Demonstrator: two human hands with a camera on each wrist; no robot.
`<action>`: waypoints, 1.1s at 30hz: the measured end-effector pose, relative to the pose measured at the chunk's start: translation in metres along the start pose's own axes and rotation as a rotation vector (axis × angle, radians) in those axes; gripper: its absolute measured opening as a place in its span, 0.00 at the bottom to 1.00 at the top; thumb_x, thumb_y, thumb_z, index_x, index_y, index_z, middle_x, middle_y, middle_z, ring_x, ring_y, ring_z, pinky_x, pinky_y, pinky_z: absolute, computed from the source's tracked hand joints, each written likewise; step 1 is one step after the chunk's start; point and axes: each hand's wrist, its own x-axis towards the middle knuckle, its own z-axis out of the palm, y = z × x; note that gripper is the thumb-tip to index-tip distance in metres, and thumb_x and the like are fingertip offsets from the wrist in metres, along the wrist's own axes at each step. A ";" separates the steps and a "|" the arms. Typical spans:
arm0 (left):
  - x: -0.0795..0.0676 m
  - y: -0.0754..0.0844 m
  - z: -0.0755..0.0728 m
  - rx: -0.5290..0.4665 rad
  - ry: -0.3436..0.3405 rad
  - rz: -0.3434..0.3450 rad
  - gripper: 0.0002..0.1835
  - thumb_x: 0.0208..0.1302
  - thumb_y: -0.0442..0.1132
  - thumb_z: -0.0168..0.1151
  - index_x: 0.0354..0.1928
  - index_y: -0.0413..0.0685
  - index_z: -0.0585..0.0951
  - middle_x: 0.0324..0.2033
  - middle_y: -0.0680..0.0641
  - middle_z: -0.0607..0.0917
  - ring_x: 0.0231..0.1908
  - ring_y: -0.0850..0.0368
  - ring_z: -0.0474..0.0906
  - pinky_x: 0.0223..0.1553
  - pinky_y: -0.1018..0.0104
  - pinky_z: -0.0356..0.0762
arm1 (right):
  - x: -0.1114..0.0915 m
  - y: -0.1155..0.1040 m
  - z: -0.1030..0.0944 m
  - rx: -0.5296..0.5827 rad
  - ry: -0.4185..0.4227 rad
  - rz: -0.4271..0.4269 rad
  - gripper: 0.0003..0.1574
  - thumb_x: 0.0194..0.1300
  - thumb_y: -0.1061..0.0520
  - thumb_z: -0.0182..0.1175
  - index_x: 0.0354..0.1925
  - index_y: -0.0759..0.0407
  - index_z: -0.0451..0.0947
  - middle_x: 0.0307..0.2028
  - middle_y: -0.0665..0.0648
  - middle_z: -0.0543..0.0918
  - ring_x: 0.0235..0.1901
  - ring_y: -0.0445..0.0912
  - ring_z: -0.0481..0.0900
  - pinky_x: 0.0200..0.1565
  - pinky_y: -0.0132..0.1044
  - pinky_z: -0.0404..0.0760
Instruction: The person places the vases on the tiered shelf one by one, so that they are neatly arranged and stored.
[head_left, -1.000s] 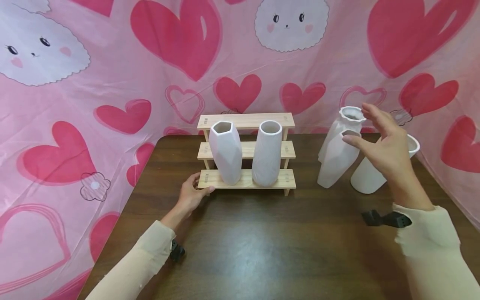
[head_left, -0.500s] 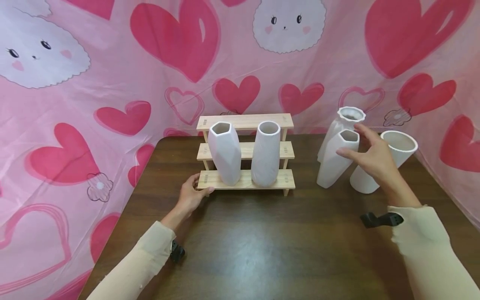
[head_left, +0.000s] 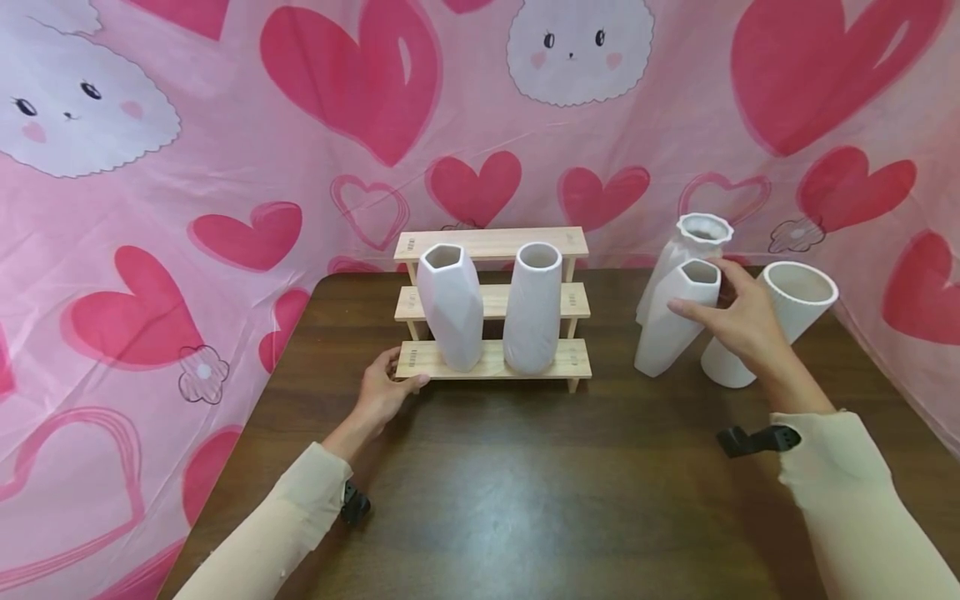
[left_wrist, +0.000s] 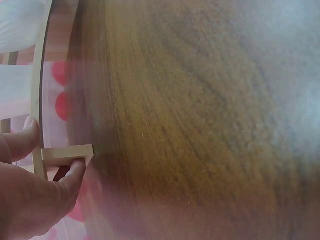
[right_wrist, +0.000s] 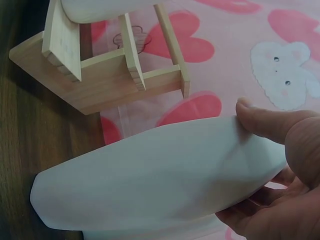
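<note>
My left hand [head_left: 381,388] grips the left end of the bottom step of a three-tier wooden stand [head_left: 491,243]. In the left wrist view its thumb lies on the board and the fingers curl beneath, by the leg [left_wrist: 67,152]. On the bottom step stand a faceted white vase [head_left: 452,312] and a rounded white vase [head_left: 533,312]. At the right, my right hand [head_left: 746,321] holds another faceted white vase [head_left: 671,325] near its five-sided mouth. The right wrist view shows the thumb on one side of this vase [right_wrist: 150,172] and the fingers round the other, partly hidden.
Behind the held vase stands a white vase with a scalloped rim [head_left: 705,229]. A wide-mouthed white vase [head_left: 802,292] stands beside the right hand, partly covered by it. All rest on a dark wooden table [head_left: 480,500], with a pink heart-patterned cloth [head_left: 480,125] hanging behind.
My right hand has come down and to the left, closing its thumb and fingers round the upper part of the faceted vase. The left hand and the stand have stayed put.
</note>
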 end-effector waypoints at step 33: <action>-0.002 0.001 -0.002 0.012 -0.006 0.000 0.38 0.58 0.35 0.70 0.68 0.41 0.64 0.56 0.38 0.76 0.44 0.50 0.76 0.38 0.70 0.73 | 0.008 -0.047 -0.035 0.020 0.033 -0.042 0.39 0.54 0.50 0.73 0.62 0.55 0.73 0.39 0.38 0.78 0.35 0.33 0.76 0.34 0.17 0.73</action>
